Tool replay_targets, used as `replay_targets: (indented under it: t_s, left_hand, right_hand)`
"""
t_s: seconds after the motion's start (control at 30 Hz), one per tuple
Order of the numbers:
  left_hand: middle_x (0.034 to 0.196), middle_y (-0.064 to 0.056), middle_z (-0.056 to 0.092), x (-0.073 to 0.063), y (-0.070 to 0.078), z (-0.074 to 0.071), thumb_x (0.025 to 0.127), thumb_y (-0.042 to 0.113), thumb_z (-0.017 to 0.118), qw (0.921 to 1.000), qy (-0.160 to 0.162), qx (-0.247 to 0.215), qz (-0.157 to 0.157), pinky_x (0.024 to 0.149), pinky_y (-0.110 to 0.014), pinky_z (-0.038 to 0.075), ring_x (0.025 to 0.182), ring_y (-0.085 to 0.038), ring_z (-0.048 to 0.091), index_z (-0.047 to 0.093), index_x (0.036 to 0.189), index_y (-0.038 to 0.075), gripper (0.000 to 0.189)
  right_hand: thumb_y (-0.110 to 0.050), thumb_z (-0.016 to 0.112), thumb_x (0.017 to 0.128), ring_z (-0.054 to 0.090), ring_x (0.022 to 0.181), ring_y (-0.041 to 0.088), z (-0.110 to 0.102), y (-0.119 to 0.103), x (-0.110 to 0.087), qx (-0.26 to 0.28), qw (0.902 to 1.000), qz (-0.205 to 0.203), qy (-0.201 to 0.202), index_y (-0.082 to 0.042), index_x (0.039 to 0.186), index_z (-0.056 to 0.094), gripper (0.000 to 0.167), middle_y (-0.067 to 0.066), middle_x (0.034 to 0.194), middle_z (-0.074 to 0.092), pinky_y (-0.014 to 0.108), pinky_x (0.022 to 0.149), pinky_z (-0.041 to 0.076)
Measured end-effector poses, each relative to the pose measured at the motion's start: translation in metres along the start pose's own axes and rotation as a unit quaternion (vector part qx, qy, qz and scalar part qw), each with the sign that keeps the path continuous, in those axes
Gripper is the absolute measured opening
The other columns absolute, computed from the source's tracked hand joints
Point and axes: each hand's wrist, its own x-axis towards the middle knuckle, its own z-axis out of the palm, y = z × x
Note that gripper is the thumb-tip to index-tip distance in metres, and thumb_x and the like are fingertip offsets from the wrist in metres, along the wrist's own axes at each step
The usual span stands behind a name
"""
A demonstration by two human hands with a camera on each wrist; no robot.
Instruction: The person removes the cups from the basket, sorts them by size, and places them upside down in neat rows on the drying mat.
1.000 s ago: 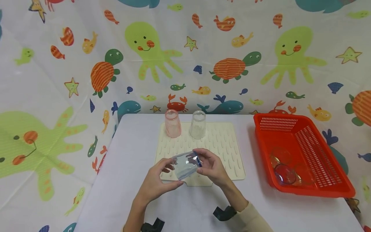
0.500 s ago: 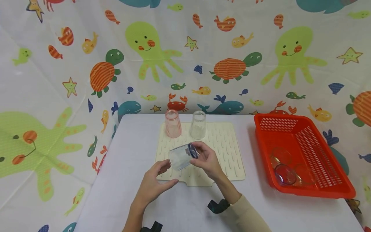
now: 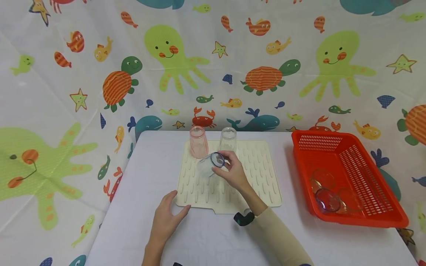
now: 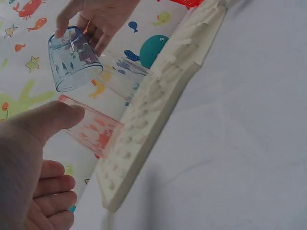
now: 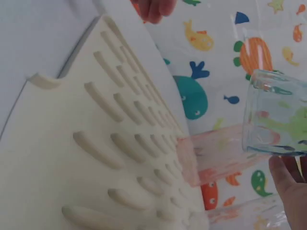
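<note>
A clear bluish drinking glass [image 3: 207, 166] is tilted above the cream ridged drying mat [image 3: 246, 184], its base end toward my right hand [image 3: 233, 171], whose thumb and fingers pinch it there. In the left wrist view the blue glass [image 4: 72, 62] hangs mouth downward. My left hand [image 3: 164, 216] holds nothing; its thumb and fingers are spread near the mat's front left edge. Toward the back of the mat a pink glass [image 3: 198, 144] and a clear glass [image 3: 228, 138] stand upside down, the clear one partly hidden behind the held glass and right hand.
At the right of the white table [image 3: 133, 177] sits a red plastic basket [image 3: 352, 155] with perforated sides. Several glasses [image 3: 327, 199] lie inside it. A sea-animal patterned cloth [image 3: 186, 44] hangs behind the table.
My left hand has let go of the glass and drawn back down to the left. The right hand has carried the glass up and away over the mat, tilting its base end upward.
</note>
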Motion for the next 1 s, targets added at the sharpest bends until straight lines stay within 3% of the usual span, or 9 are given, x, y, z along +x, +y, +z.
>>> replay_targets:
  t_s: [0.27,0.53,1.0]
  left_hand:
    - [0.149,-0.021,0.051,0.003,-0.024,0.022,0.085,0.037,0.079,0.9993,0.006,0.026,-0.028,0.122,-0.052,0.036,0.143,-0.039,0.044,0.049,0.144,-0.001,0.077]
    - [0.150,-0.023,0.049,0.005,-0.032,0.040,0.085,0.042,0.078,0.9985,0.026,0.045,-0.019,0.124,-0.053,0.030,0.145,-0.039,0.040,0.051,0.141,-0.005,0.078]
    - [0.151,-0.023,0.048,0.004,-0.033,0.041,0.085,0.039,0.080,0.9988,0.035,0.032,-0.011,0.126,-0.053,0.026,0.146,-0.040,0.039,0.050,0.142,-0.005,0.078]
  right_hand:
    - [-0.012,0.080,0.083,0.054,0.128,0.029,0.012,0.022,0.018,-0.085,0.9961,0.022,0.008,-0.004,0.135,0.052,0.060,0.013,0.133,0.051,0.035,0.110,0.053]
    - [-0.021,0.080,0.084,0.056,0.125,0.027,0.024,0.033,0.030,-0.136,0.9898,0.042,0.012,-0.006,0.136,0.052,0.061,0.011,0.131,0.051,0.040,0.111,0.052]
    - [-0.025,0.080,0.084,0.058,0.119,0.024,0.047,0.045,0.046,-0.216,0.9751,0.050,-0.010,-0.005,0.137,0.052,0.064,0.012,0.128,0.051,0.037,0.107,0.055]
